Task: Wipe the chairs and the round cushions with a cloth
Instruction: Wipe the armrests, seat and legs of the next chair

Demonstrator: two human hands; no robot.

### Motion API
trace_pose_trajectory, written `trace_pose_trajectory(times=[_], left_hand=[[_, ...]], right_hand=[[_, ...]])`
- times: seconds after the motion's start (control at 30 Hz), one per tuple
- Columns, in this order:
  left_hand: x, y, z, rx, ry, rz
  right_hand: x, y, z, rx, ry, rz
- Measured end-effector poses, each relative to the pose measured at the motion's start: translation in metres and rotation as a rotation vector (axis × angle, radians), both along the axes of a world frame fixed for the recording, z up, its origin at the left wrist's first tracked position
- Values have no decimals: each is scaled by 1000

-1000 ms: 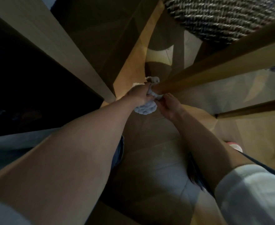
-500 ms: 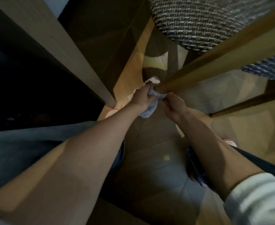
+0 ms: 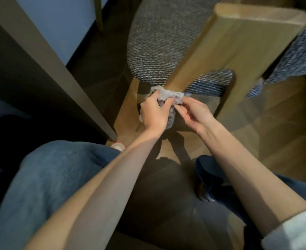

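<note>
Wooden floorboards (image 3: 284, 141) fill the lower view under a pale wood chair (image 3: 229, 47), whose broad plank narrows into a leg running toward the person. A grey woven round cushion (image 3: 157, 42) sits on the seat just behind that leg. Blue jeans (image 3: 58, 177) cover both knees. The left hand (image 3: 154, 112) curls round a pale cloth (image 3: 166, 93) wrapped about the leg; the right hand (image 3: 195, 114) pinches the cloth's other end between its fingertips.
</note>
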State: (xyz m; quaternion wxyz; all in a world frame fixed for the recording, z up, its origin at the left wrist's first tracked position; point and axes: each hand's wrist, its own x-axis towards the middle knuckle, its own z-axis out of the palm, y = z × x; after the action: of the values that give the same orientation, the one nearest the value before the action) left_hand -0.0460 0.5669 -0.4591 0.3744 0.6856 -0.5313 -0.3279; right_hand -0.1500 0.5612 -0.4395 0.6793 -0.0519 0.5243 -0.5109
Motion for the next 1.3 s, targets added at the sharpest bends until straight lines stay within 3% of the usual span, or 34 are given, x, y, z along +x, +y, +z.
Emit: trace_pose_trajectory(times=[0.17, 0.27, 0.37, 0.5, 0.6, 0.77, 0.97, 1.3], left_hand=[[-30, 26, 35, -182, 64, 208], [-53, 40, 53, -247, 171, 215], [-80, 47, 74, -311, 238, 103], [-111, 41, 80, -193, 345, -30], [-126, 36, 72, -206, 296, -41], [-139, 22, 59, -280, 188, 42], [-143, 13, 31, -262, 32, 2], [-163, 19, -11, -162, -8, 71]], right_hand=[[-16, 29, 39, -65, -120, -26], [-29, 46, 56, -193, 23, -74], [-56, 64, 65, -297, 201, -260], [-98, 81, 65, -331, 318, -451], [-111, 79, 61, -329, 267, -488], [-111, 53, 48, -389, 219, -376], [-113, 32, 14, -322, 679, -262], [-135, 27, -44, -132, 821, -254]])
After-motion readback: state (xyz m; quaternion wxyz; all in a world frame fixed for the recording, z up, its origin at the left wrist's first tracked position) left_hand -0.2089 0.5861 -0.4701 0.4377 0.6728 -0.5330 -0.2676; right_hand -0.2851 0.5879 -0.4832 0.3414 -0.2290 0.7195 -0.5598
